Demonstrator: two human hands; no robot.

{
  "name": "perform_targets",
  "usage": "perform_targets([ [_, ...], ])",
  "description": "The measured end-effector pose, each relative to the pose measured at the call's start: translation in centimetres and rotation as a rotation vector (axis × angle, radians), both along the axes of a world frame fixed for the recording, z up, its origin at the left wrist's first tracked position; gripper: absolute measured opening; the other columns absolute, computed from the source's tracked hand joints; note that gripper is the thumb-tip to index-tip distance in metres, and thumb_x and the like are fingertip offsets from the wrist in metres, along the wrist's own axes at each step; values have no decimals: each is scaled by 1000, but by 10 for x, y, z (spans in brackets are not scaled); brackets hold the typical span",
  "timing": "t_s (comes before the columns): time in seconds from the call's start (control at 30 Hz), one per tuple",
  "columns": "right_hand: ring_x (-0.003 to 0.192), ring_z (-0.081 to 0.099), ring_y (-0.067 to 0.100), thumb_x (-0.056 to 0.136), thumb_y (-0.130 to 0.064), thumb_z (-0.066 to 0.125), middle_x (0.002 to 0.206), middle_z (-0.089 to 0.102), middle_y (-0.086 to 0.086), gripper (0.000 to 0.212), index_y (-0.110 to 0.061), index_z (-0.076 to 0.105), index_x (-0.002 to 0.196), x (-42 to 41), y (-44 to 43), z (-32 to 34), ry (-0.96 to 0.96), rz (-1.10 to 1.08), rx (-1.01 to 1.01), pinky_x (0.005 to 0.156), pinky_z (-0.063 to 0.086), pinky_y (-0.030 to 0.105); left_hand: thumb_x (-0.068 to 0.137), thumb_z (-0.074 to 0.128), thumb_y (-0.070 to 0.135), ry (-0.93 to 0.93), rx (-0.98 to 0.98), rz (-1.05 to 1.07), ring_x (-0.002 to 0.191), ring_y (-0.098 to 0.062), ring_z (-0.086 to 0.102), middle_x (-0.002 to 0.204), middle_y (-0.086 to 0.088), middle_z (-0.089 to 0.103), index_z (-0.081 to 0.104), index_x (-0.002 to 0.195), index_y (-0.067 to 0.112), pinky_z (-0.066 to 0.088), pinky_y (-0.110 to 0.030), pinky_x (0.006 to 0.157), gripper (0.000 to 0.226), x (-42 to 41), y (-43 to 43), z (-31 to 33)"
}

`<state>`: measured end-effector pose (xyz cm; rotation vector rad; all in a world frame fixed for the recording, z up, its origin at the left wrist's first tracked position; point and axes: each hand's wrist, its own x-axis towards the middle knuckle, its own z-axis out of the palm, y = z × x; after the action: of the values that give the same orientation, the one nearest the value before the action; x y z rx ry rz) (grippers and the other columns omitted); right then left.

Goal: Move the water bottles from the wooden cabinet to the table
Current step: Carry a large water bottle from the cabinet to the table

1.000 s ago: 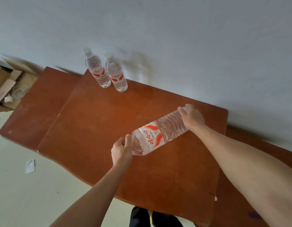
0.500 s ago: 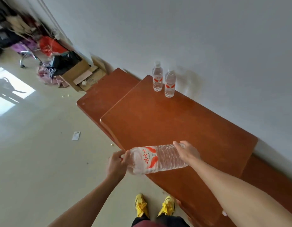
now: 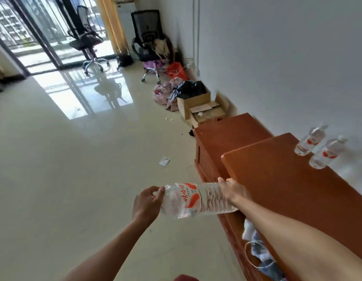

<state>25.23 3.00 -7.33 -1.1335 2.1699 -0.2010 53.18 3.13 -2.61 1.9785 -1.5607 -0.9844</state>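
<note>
Lower centre, a bottle [image 3: 196, 199] lies crosswise between my left hand [image 3: 146, 203] and right hand [image 3: 233, 191]; cabinet [image 3: 277, 179] at right, two bottles [image 3: 310, 141] on it near the right edge; box [image 3: 198, 102] behind it.

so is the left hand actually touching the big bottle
Touching. Head view: the left hand has its fingers curled round the tapered end of the big bottle.

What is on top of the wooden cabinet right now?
A small bottle and a second small bottle stand near the wall at the wooden cabinet's far end. The right forearm covers the near part, so anything there is unseen.
</note>
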Motion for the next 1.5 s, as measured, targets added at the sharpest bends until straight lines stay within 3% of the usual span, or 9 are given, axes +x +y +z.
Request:
perform_targets([
  [0.13,122,54,33,89,-74,22,134,58,10,77,-21,52,135,122,-52,15,-49,159,-36,96,41,38,81,49,59,-32,-39,159,84,-24,67,89,-4,73,75,95,26,55,-35,77,45,119,-7,17],
  [0.23,114,58,33,74,-86,15,125,64,10,92,-22,60,124,211,-90,14,-55,269,-60,96,44,39,83,49,58,-75,-63,290,88,-25,67,93,-6,74,74,98,25,51,-32,76,44,202,-12,27],
  [0.37,117,57,33,88,-75,23,131,61,10,72,-26,53,132,306,-131,27,-29,426,-75,87,39,37,81,46,58,-72,-72,427,90,-26,67,94,-6,74,75,98,23,47,-30,73,49,283,-19,30],
  [0.43,117,57,32,88,-74,25,133,60,9,71,-27,54,133,352,-157,24,-11,501,-62,89,40,37,86,51,53,-61,-69,502,89,-26,66,94,-6,74,75,97,23,47,-30,73,40,322,-26,26],
  [0.8,113,58,30,91,-70,25,129,62,9,64,-25,59,122,650,-330,-2,-68,840,-24,88,42,36,70,42,63,-62,-38,828,87,-27,66,91,-7,74,75,90,20,45,-30,70,58,561,-122,15],
  [1.13,111,58,31,94,-63,28,122,63,11,56,-26,55,125,976,-409,25,1,1253,-52,78,35,33,73,44,58,-97,-106,1261,93,-41,60,97,-23,63,56,84,-5,44,-35,65,65,795,-143,11],
  [1.23,108,58,30,94,-64,29,118,64,9,55,-26,58,120,1060,-411,9,-19,1291,-40,77,36,32,72,43,58,-125,-66,1313,90,-40,62,94,-21,66,58,82,-2,34,-31,60,63,869,-143,3],
  [1.4,105,58,29,93,-64,33,117,65,9,53,-24,61,113,1217,-419,3,-74,1305,-26,81,41,34,87,54,49,-154,-24,1359,92,-38,63,95,-18,66,57,86,-2,47,-35,67,50,1020,-150,0],
  [1.5,108,58,30,90,-67,34,120,65,9,55,-28,60,120,1296,-431,8,-108,1260,-29,84,43,34,88,52,49,-195,-13,1342,89,-36,64,92,-16,68,60,86,2,39,-32,61,48,1106,-159,14],
])
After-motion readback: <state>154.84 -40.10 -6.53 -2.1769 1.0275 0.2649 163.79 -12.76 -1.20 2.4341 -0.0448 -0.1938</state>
